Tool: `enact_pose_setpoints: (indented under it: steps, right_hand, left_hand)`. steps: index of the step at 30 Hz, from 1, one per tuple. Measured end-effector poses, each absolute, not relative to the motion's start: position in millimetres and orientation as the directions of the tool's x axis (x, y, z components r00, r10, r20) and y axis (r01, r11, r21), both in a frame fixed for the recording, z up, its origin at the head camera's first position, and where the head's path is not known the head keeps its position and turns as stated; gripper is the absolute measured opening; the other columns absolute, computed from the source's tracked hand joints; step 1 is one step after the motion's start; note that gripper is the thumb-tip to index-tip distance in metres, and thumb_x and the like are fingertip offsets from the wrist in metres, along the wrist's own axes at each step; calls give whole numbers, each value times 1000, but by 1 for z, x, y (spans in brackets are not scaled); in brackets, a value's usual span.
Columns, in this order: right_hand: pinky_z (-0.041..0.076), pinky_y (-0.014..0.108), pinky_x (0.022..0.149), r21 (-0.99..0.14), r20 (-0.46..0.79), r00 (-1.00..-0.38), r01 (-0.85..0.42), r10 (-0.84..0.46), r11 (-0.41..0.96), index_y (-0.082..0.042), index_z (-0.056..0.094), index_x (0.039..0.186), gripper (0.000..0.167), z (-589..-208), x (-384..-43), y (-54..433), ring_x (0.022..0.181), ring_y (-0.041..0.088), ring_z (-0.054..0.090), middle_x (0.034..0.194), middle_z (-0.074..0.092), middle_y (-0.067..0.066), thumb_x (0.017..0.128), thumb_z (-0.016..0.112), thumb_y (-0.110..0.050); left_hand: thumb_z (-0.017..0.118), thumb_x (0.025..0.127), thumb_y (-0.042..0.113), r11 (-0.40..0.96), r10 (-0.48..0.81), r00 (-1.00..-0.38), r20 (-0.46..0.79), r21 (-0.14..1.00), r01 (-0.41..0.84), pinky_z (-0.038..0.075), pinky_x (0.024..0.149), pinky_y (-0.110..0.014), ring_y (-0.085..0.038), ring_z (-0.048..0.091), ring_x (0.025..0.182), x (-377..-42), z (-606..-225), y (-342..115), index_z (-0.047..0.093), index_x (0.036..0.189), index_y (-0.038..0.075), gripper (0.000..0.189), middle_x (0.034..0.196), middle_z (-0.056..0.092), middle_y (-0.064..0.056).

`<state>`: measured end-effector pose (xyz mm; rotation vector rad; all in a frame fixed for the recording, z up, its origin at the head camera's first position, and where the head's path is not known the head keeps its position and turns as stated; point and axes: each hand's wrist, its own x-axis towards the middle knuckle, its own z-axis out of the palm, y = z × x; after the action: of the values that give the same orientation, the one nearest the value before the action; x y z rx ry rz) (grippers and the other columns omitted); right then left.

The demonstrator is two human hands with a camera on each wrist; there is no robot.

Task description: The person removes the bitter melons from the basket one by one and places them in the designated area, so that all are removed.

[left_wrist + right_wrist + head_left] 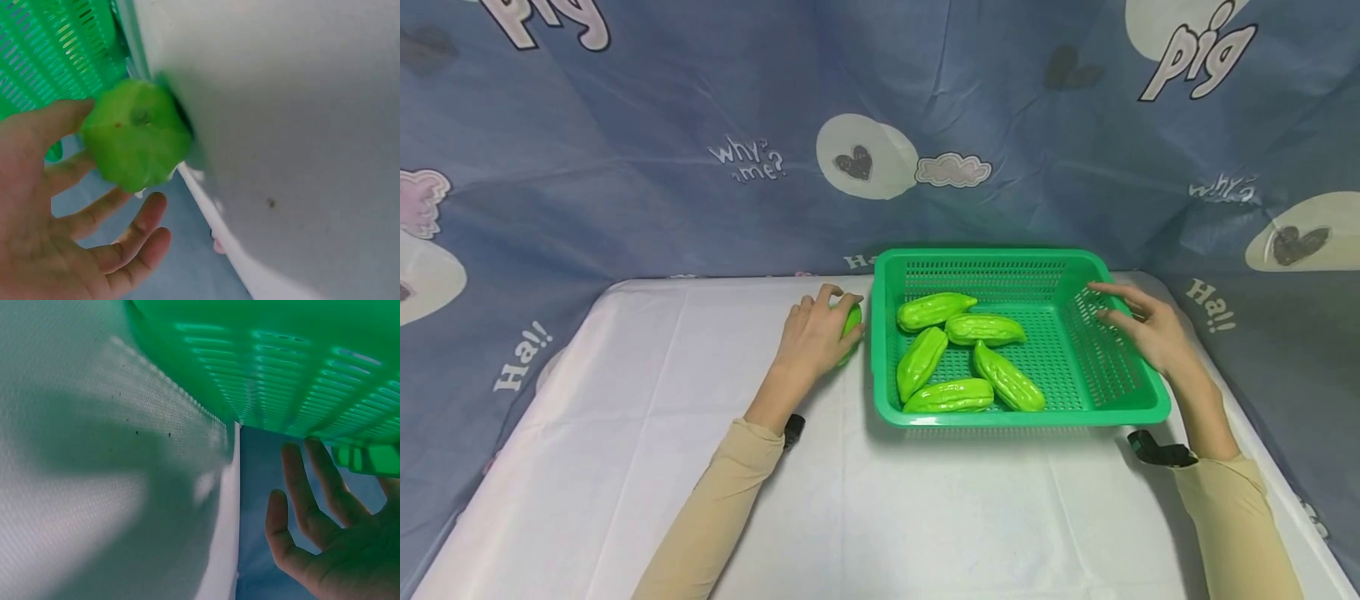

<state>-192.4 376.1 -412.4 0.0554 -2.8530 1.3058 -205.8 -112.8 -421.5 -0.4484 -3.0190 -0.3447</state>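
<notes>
Head view: a white-covered worktop [625, 433] carries a green slotted basket [1150, 408] toward its far right corner. Five green toy gourds lie inside the basket, all on its floor and bunched toward its left half: one [936, 309] at the back left, one [984, 329] just beside it to the right, one [921, 362] along the left wall, one [950, 396] against the near wall, one [1008, 377] angled between the near wall and the middle.

Left hand [812, 337]: rests on the worktop just outside the basket's left wall, near the far edge. Its grip is closed around a sixth gourd [852, 325], fingers curled over the top. Most of that gourd is hidden under the hand in this view. The left wrist view shows the gourd [134, 140] end-on, thumb and fingers around it, with the basket wall [56, 56] just beside it (whether gourd and basket touch cannot be told).

Right hand [1138, 329]: lies on the basket's right wall near the far right corner, fingers extended over the rim and against the inner side. The grip is slack and holds nothing. The right wrist view shows the fingers [300, 500] straight beneath the basket's rim [369, 459].

A blue printed cloth [700, 125] hangs behind the worktop's far edge.
</notes>
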Motion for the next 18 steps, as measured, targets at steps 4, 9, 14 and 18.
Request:
enact_pose_setpoints:
  steps: [4,9,14,18]
  right_hand:
    - [21,77,128,-756,20,-999,-37,-34,653,-21,56,158,50,-412,-192,376,161,55,28,172,40,20,110,62,-34]
    - [20,77,128,-759,35,-999,-47,-32,650,-24,56,158,50,-414,-191,377,159,57,28,173,38,21,110,62,-33]
    - [20,76,129,-763,31,-999,-46,-35,645,-21,56,158,50,-413,-191,377,160,55,28,173,39,20,110,62,-33]
    - [21,75,129,-756,28,-999,-44,-36,653,-19,57,157,50,-412,-191,376,160,54,30,172,41,21,110,62,-33]
  left_hand:
    - [67,106,41,921,309,-945,110,214,326,53,102,-59,-50,62,123,-202,-415,-116,64,149,20,48,156,56,-17]
    - [71,103,46,914,338,-938,72,212,345,46,111,-64,-52,52,140,-198,-407,-122,63,151,21,55,162,53,-16]
    - [81,93,54,911,364,-931,-6,209,355,42,116,-66,-54,46,147,-196,-401,-128,56,156,25,74,168,46,-14]
    - [89,85,53,901,385,-921,-55,240,362,42,115,-67,-55,45,148,-193,-397,-131,53,158,28,85,171,42,-14]
